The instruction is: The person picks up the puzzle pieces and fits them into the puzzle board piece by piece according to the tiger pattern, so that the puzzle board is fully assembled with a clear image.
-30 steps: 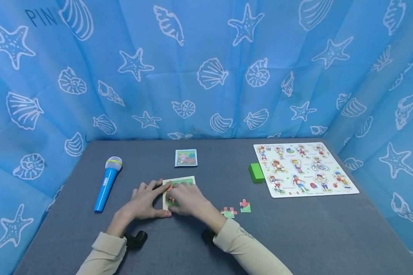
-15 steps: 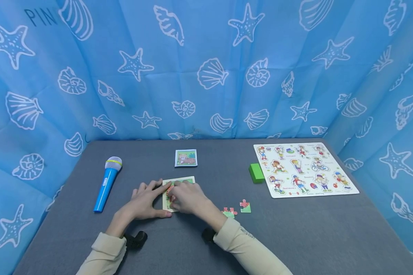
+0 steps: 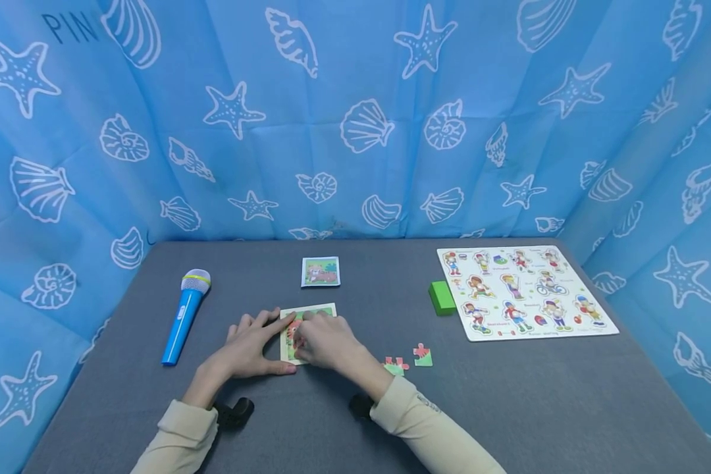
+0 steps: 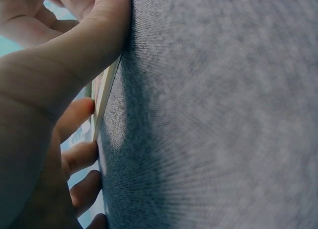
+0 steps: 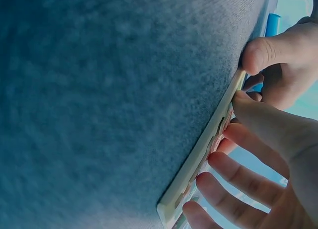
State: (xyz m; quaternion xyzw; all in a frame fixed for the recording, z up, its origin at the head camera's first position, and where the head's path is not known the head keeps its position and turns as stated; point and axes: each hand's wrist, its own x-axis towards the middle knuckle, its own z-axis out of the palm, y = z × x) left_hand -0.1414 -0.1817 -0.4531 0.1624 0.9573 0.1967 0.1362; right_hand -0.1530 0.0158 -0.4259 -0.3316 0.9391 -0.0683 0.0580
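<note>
A small square jigsaw puzzle (image 3: 284, 353) with a pale border and a red and green picture lies flat on the table. My left hand (image 3: 244, 353) holds it at the left side, thumb at the near edge and index finger over the top left part. My right hand (image 3: 327, 342) reaches over its right half, hiding much of the picture. In the right wrist view, spread fingertips (image 5: 218, 159) touch the picture side of the puzzle (image 5: 191, 164), with the thumb by its near edge. Two loose puzzle pieces, one with a green base (image 3: 394, 367) and another (image 3: 422, 356), lie to the right.
A small framed picture card (image 3: 320, 272) lies behind the puzzle. A blue toy microphone (image 3: 184, 322) is at the left. To the right, a green block (image 3: 442, 298) stands beside a white board with sports figures (image 3: 527, 322). A blue curtain (image 3: 355, 178) hangs behind the table.
My right hand has shifted slightly right over the puzzle, and its fingers have moved a little, showing more of the red picture. The left hand stays in place.
</note>
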